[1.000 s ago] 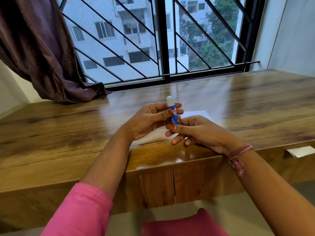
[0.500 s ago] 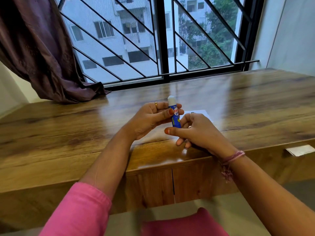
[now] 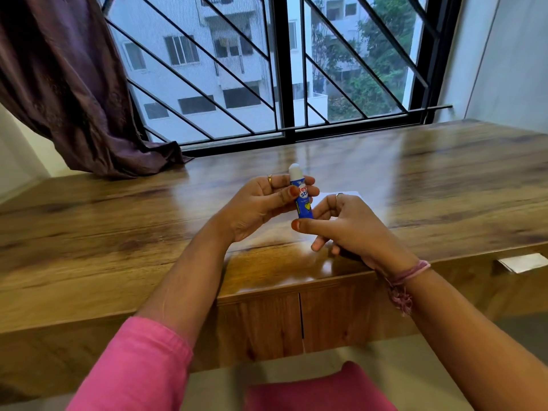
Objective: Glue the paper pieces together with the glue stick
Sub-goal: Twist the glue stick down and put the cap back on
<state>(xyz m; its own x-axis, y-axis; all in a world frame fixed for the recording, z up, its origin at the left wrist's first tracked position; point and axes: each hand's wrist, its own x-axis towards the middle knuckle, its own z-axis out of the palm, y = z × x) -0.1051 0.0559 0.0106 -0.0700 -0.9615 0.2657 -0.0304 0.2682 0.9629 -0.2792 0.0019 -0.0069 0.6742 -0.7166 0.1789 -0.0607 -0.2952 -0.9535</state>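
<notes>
A blue glue stick [image 3: 302, 200] with a white top stands upright above the wooden desk [image 3: 118, 232]. My left hand [image 3: 261, 207] grips its upper half between thumb and fingers. My right hand [image 3: 347, 225] holds its lower end, thumb underneath. A white sheet of paper [image 3: 354, 195] lies flat on the desk behind and under my hands, mostly hidden by them.
A small white paper piece [image 3: 523, 262] sits at the desk's front edge on the right. A purple curtain [image 3: 68, 93] drapes onto the desk at the back left. A barred window [image 3: 281, 69] runs along the back.
My right hand has shifted its fingers on the base of the glue stick, and the stick has risen slightly. The left hand keeps its grip.
</notes>
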